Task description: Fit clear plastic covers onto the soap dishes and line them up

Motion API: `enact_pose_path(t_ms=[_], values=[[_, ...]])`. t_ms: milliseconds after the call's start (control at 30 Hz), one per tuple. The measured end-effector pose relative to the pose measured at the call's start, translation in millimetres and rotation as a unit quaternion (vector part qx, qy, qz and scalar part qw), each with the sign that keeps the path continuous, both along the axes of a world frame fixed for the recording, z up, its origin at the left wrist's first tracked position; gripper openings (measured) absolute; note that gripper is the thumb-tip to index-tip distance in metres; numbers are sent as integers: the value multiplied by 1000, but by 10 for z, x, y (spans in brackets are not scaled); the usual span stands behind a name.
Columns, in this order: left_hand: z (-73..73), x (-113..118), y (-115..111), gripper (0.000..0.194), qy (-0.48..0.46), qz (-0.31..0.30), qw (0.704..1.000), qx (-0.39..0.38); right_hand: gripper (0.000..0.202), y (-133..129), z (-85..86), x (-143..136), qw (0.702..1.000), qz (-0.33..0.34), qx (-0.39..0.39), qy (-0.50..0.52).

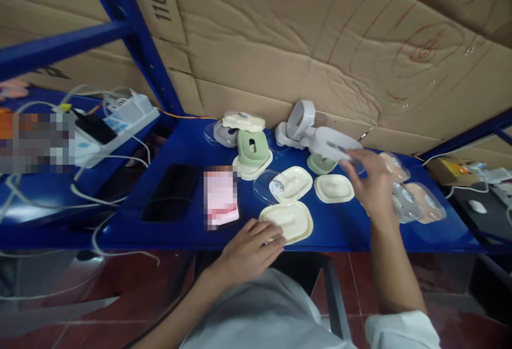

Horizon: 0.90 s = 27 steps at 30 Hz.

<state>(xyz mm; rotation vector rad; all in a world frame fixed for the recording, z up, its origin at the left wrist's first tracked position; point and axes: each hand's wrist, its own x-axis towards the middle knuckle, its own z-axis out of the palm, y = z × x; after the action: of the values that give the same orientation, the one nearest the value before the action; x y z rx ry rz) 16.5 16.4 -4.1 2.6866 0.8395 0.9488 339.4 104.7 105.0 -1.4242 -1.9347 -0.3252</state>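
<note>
My left hand (254, 250) rests with its fingers on the near cream tray (294, 222) at the table's front edge. At the right, my right hand (372, 178) grips the end of a pale grey plastic part (334, 144), held tilted above a green piece (321, 163). Left of that part stand other grey pieces (301, 120). A cream oval tray (334, 188) lies below it, and beside that is another cream piece (293, 184) with a round label and a clear cover. Farther left, a green holder (254, 149) sits on a cream base.
On the blue table (128, 232) lie a black phone (171, 193) and a lit phone (221, 200). Packed pink pieces (426, 202) are at the right. A power strip (116, 133) with cables stands left. Cardboard (256, 45) walls the back.
</note>
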Motion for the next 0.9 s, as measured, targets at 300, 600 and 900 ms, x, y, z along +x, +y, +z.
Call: enact_pose_path(t_ms=[300, 600, 900], values=[[29, -147, -74, 16, -59, 35, 997, 23, 52, -1494, -820, -441, 964, 176, -153, 126], [64, -194, -175, 15, -25, 117, 993, -7, 47, -1256, -843, -484, 973, 152, -114, 130], [225, 9, -35, 21, 68, 107, 992, -24, 30, -1261, -1019, -454, 965, 89, -93, 227]])
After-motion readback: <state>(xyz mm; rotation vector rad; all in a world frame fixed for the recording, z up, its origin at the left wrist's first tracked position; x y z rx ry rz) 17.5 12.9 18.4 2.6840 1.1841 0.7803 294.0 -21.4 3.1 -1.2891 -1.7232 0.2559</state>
